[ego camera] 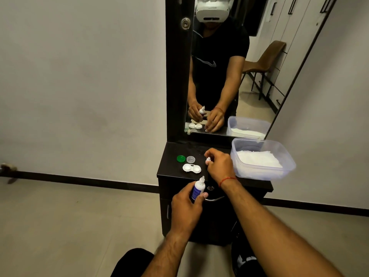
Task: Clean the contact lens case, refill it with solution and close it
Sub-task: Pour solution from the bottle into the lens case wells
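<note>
- Your left hand (pixel 186 206) is wrapped round the solution bottle (pixel 197 189), fingers curled at the back and thumb across the front of the label. The bottle is roughly upright, its bare nozzle tipped a bit toward 1 o'clock, and it sits in the air over the front edge of the tabletop (pixel 171 156).
- Your right hand (pixel 219 166) has its fingertips closed on a small white cap (pixel 208 160), pinched, with the rest of the fingers curled in. There's a red thread (pixel 227 179) on that wrist.
- The lens case (pixel 191 168) lies flat on the tabletop with both wells uncovered, nothing touching it. From the case, your right hand is at about 3 o'clock and the bottle is at about 5 o'clock.
- The green lid (pixel 181 158) and the clear lid (pixel 190 159) sit side by side at 11 to 12 o'clock from the case, close to it but apart.
- A clear plastic tub (pixel 284 154) with white tissue (pixel 259 159) in it takes up the 3 o'clock end of the top, just beside your right hand.
- The mirror (pixel 259 92) stands at 12 o'clock.
</note>
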